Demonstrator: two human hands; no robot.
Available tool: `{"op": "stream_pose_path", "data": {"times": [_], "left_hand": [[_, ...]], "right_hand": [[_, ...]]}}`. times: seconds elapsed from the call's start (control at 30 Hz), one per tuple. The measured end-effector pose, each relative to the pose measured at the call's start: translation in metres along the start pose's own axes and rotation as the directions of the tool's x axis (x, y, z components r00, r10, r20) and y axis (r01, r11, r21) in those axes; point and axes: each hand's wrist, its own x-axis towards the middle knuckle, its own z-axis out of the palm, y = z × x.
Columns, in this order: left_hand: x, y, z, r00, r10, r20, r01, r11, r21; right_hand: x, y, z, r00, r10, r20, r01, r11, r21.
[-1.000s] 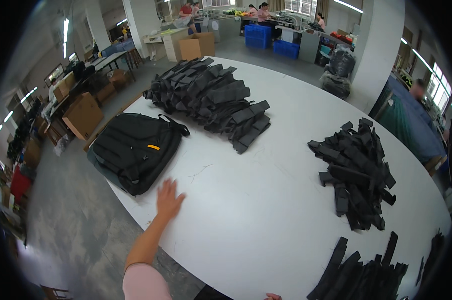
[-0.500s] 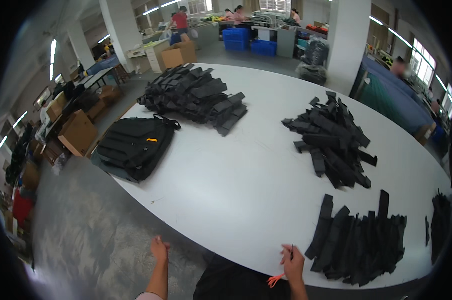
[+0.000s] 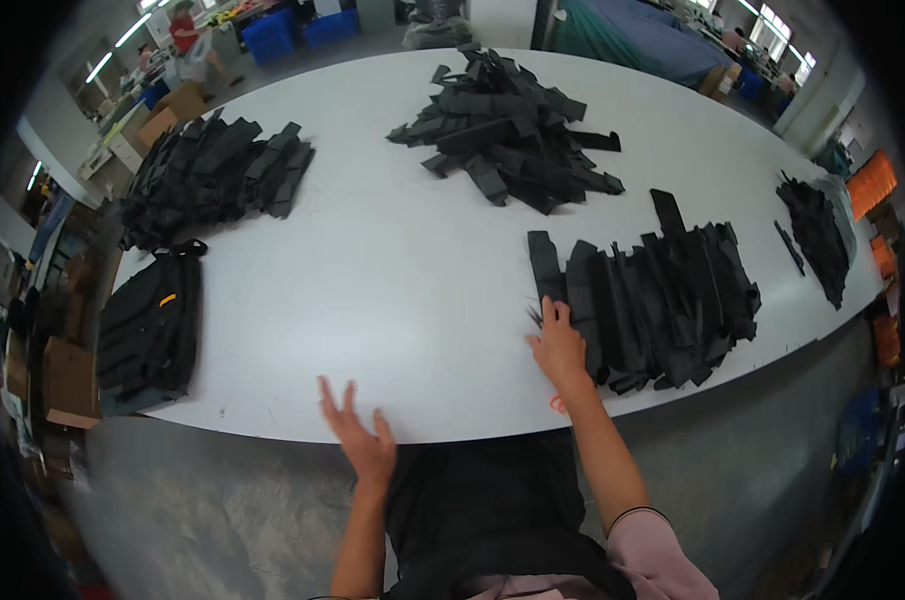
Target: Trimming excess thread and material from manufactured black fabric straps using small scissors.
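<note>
Fingers (image 3: 550, 312) of the right hand (image 3: 561, 350) are half bent, thumb apart, over the left end of the row of black strips (image 3: 663, 300), my landmark. A thin dark point (image 3: 535, 315) projects beside them; blur prevents me from confirming a grip on it or on the end strip (image 3: 546, 262). An orange loop (image 3: 558, 403) shows below this hand, just off the row's lower left corner. Left hand (image 3: 365, 440): digits well spread, nothing held, at the near edge of the counter (image 3: 393, 320), left of the row.

I judge that the row's side-by-side lay keeps each strip easy to pick singly. Beyond the row and to its left is a tangled heap (image 3: 518, 120), apparently unsorted. Well left of the row stand a denser pile (image 3: 208, 165) and, nearer, a dark backpack (image 3: 148, 335), probably put there to leave the middle usable. Right of the row is another dark bundle (image 3: 818, 230).

Markings: the backpack carries an orange tab (image 3: 168, 299); I find no legible writing or brand.
</note>
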Motion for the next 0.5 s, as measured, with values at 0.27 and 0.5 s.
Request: {"op": "stream_pose_path", "data": {"times": [0.27,0.5], "left_hand": [[0.010,0.025,0.067,0.940,0.102,0.326,-0.003,0.957,-0.289],[0.030,0.031,0.106,0.603,-0.255,0.756,0.765,0.451,-0.459]], "right_hand": [[-0.023,0.000,0.011,0.984,-0.172,-0.045,0.177,0.940,0.290],[-0.018,-0.033,-0.005,0.973,-0.203,0.109,0.139,0.895,0.424]]}}
